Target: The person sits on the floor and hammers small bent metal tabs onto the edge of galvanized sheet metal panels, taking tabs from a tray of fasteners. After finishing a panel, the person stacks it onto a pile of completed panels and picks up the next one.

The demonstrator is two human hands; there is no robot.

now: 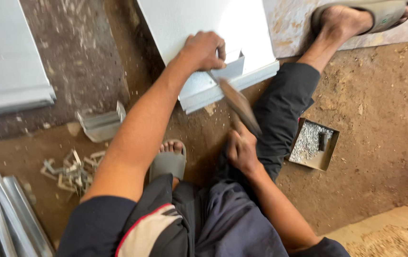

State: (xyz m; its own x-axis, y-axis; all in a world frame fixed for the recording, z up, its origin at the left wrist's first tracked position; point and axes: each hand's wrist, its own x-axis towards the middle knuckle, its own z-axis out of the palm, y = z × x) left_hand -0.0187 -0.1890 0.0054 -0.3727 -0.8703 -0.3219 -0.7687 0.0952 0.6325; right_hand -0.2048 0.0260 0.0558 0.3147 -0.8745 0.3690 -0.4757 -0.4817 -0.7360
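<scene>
Seated on a dirt floor (380, 143), a person presses the left hand (204, 50) down on a small grey metal bracket (230, 69) at the near edge of a white sheet-metal panel (189, 24), fingers curled over the bracket to pin it in place. The right hand (241, 150) is closed around the handle of a hammer (239, 104), blurred in mid-swing just near of the bracket. The panel looks thin, stiff and light, with a folded lip along its near edge; its cut edges are probably sharp, so flat pressure on the face, as here, seems the safer hold. The bracket is small and rigid, likely to skid on the smooth panel unless held firmly. To the right, beside the person's dark-trousered leg, an open shallow cardboard box (330, 152) holds a heap of small silvery fasteners, too fine to identify, with one dark piece among them. On the left lie another bent bracket (101, 124), a scatter of metal offcuts (70, 171) and, at the near left, a stack of grey metal channels (8, 214).
</scene>
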